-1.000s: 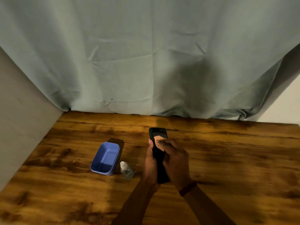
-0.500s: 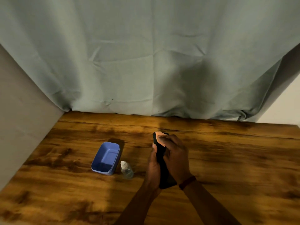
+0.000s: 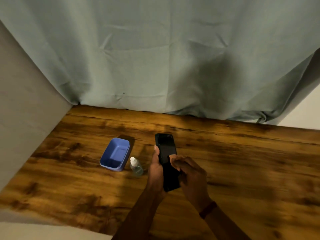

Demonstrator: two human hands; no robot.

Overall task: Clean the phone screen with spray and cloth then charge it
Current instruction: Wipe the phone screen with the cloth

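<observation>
Obs. 1: the phone (image 3: 166, 148) is off the worktop (image 3: 242, 161), held over its middle. The dark screen faces up and the top end points toward the curtain (image 3: 155, 58).

Obs. 2: the left hand (image 3: 155, 168) grips the phone's lower half from the left edge. The thumb lies along that edge and the palm is underneath.

Obs. 3: the right hand (image 3: 192, 177) has its fingers curled down onto mid-screen, pinching a small tan scrap that looks like the cloth (image 3: 173, 156). Most of the scrap is hidden. A dark band (image 3: 207, 209) sits on that wrist.

Obs. 4: the spray bottle (image 3: 136, 168) stands on the worktop near the left hand and apart from it. The blue tub (image 3: 115, 154) is just beside the bottle on its left, with its open side up. I cannot tell whether the 2 touch.

Obs. 5, edges: the far worktop edge meets the curtain hem. The left edge butts a grey panel (image 3: 22, 101). The near edge shows at lower left. Right of the hands the wood runs wide to the frame edge, and a broad strip also lies between the phone and the far edge.
</observation>
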